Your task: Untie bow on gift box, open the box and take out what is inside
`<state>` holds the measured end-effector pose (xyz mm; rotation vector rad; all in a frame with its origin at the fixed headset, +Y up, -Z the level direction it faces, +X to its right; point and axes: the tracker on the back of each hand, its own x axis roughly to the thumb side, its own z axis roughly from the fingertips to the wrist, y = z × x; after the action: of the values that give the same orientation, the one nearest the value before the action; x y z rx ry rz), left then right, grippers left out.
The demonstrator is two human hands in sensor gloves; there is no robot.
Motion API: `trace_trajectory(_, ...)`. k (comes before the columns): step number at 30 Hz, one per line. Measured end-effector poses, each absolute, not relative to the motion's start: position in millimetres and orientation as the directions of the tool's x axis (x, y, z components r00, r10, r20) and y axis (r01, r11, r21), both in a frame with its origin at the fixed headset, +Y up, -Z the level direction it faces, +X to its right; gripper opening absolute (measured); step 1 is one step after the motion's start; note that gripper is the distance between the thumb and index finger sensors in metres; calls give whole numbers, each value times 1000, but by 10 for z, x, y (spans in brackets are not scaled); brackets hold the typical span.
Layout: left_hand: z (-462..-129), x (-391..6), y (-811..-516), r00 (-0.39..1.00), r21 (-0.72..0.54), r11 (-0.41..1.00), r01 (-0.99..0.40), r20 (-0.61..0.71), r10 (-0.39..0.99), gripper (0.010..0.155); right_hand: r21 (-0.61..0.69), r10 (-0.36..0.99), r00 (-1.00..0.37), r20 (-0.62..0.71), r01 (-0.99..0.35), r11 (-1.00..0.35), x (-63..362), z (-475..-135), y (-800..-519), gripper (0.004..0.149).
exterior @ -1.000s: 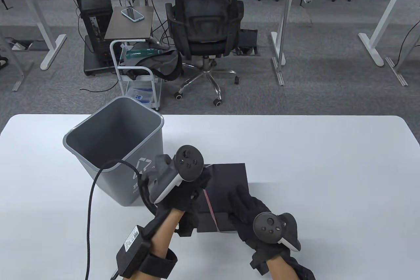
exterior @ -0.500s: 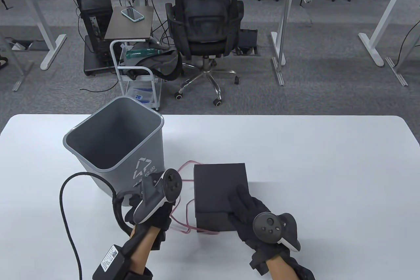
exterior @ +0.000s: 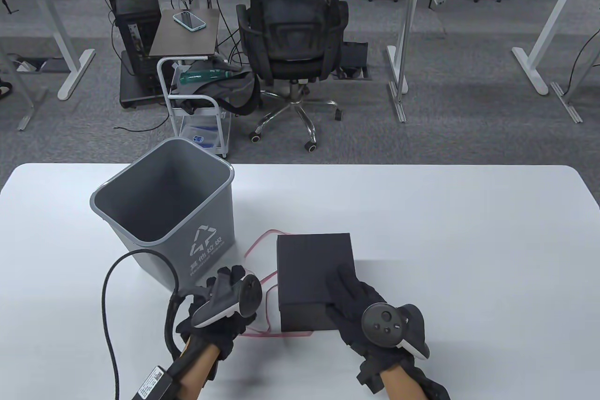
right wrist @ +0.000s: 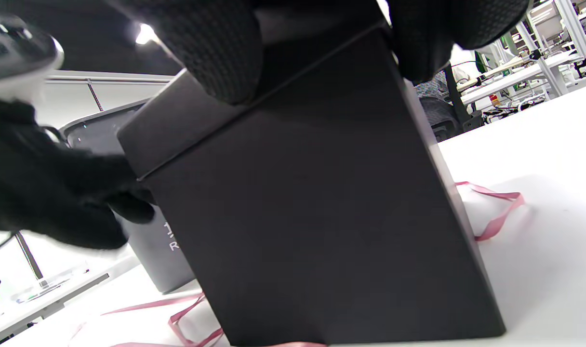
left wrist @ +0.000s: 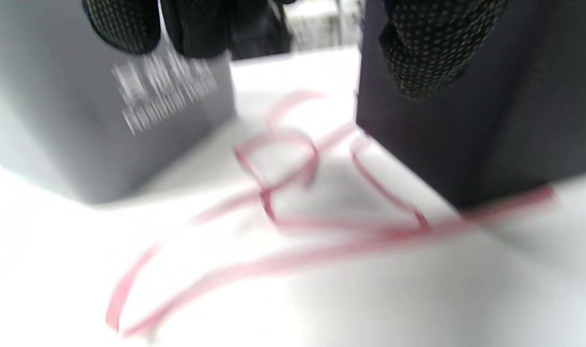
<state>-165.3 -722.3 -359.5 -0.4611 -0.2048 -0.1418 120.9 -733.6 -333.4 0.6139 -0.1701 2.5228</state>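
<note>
At left of centre stood a grey plastic bin, probably for the wrapping. The left hand, fingers apart and gripping nothing, hovered over the loose pink ribbon on the white table. The right hand pressed flat on the black cardboard gift box at lower centre, likely steadying it.

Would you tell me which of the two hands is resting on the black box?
The right hand, fingers on the black box lid; the left hand is beside it, over the ribbon.
</note>
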Motion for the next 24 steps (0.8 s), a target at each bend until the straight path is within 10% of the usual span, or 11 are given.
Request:
trace_trajectory(7,-3613,-1490,-7783,901,-503,755,421,330,-283,127,4,469,-755,458,-527,-850,1208,-3337,-7342,66)
trace_trajectory(14,-3854,-1504,-7971,949,-553,780,294,270,-166,127,4,469,-755,459,-526,-851,1204,-3335,-7338,66)
trace_trajectory(24,-3982,-1460,-8093,971,-400,902,161,228,-72,90,5,470,-756,456,-525,-851,1213,-3343,-7337,67)
